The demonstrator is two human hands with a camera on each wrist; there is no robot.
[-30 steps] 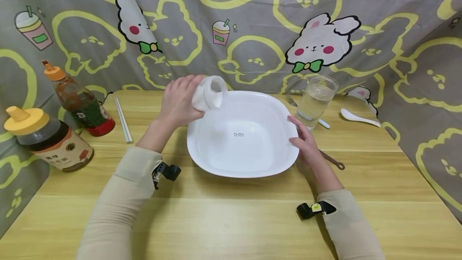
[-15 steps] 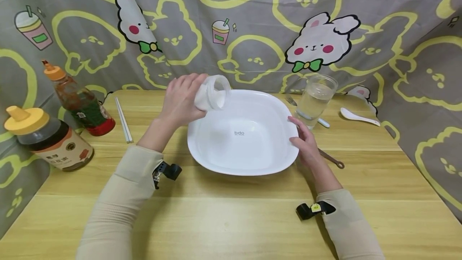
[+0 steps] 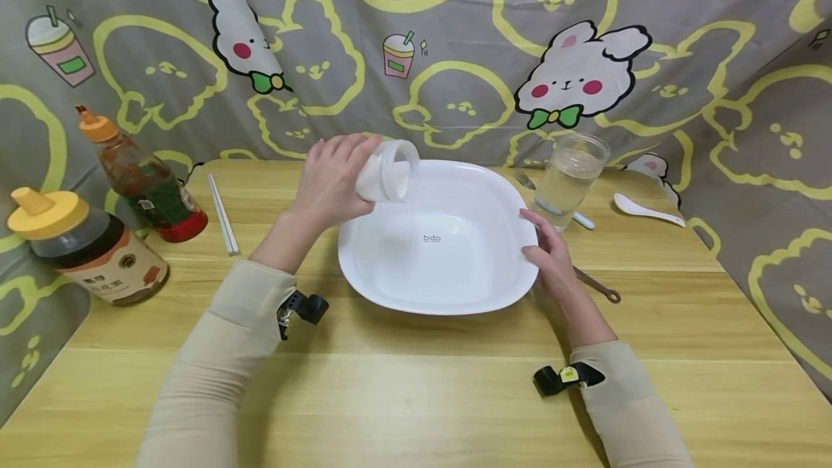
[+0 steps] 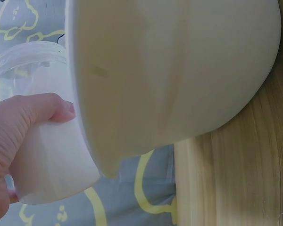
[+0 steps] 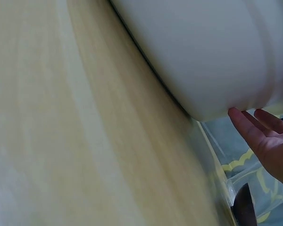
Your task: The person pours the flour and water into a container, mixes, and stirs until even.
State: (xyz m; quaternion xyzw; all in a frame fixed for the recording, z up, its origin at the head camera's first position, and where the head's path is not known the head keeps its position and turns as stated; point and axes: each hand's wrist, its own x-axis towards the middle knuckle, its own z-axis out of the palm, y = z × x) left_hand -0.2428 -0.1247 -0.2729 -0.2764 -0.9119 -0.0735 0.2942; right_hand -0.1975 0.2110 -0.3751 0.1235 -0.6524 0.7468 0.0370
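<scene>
I see the left hand [image 3: 330, 183] wrapped around a clear jar [image 3: 377, 179] of something white, which has edged slightly rightward; its tilted mouth is over the left part of the white basin [image 3: 435, 284], which I judge keeps it inside the rim. The right hand [image 3: 554, 258] stays put, pinching the basin's right edge between thumb and fingers. For room, two bottles [image 3: 159, 197] and chopsticks [image 3: 223, 215] crowd the left; the counter [image 3: 403, 396] is roomiest before the basin; rightward, a glass [image 3: 565, 183] and brown handle [image 3: 601, 286] sit close by.
</scene>
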